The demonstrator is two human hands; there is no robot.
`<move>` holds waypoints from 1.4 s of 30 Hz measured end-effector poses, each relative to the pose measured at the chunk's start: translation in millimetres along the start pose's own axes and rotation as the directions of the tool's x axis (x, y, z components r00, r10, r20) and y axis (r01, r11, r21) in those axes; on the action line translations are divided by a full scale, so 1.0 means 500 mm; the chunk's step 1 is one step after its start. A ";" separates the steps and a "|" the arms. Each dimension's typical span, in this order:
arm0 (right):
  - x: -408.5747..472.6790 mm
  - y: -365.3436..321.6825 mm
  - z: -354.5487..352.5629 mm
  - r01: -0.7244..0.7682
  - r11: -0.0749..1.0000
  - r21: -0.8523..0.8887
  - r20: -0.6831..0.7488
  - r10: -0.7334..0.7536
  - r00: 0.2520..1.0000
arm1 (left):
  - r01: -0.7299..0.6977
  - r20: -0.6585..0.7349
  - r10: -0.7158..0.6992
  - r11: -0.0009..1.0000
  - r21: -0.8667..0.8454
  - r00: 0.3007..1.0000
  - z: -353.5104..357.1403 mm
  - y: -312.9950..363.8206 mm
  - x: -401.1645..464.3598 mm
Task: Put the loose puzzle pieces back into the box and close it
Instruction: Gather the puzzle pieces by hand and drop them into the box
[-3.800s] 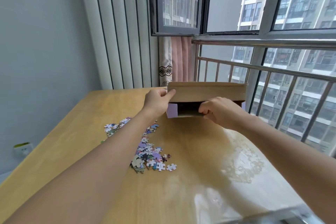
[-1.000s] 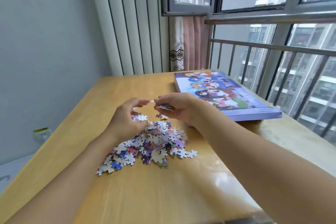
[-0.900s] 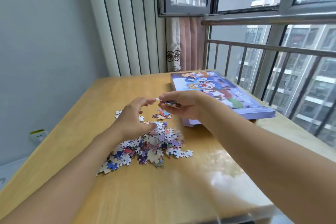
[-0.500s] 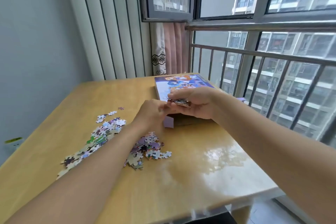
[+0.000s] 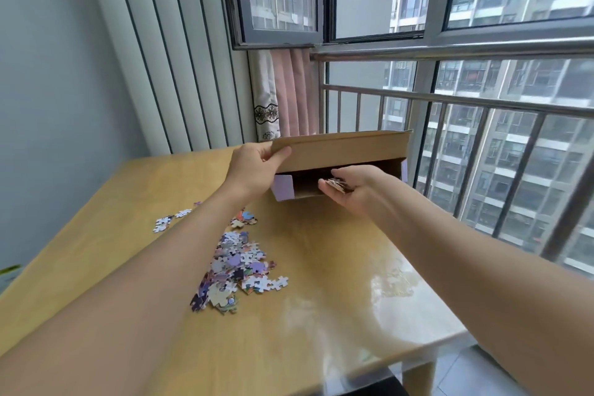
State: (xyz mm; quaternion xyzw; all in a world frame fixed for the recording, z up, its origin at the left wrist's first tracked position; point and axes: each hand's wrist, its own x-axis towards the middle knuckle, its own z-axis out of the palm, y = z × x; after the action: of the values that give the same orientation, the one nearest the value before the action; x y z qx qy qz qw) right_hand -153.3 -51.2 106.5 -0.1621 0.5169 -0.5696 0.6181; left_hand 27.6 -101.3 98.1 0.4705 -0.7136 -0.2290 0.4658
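Left hand pinches raised flap of one box; right hand, palm up, cups several pieces at its opening. One loose pile beneath left forearm on tabletop.

Raised flap leaves box mouth open

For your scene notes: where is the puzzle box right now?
In the head view, the puzzle box sits at the table's far edge by the railing, its lid lifted by the left hand.

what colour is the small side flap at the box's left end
Pale lilac side flap, beside the left hand lifting the plain brown lid; the head view shows it.
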 end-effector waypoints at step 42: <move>-0.003 -0.064 -0.021 0.363 -0.691 -0.625 0.776 -0.498 0.387 | 0.071 -0.039 -0.083 0.968 -0.240 0.996 -0.063 0.051 0.012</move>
State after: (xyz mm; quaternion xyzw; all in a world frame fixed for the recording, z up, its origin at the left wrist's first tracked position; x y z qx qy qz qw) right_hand -178.7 -55.4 128.1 -0.7770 0.5598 -0.1907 -0.2158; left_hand 42.8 -91.6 134.9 0.4440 -0.6506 -0.3194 0.5269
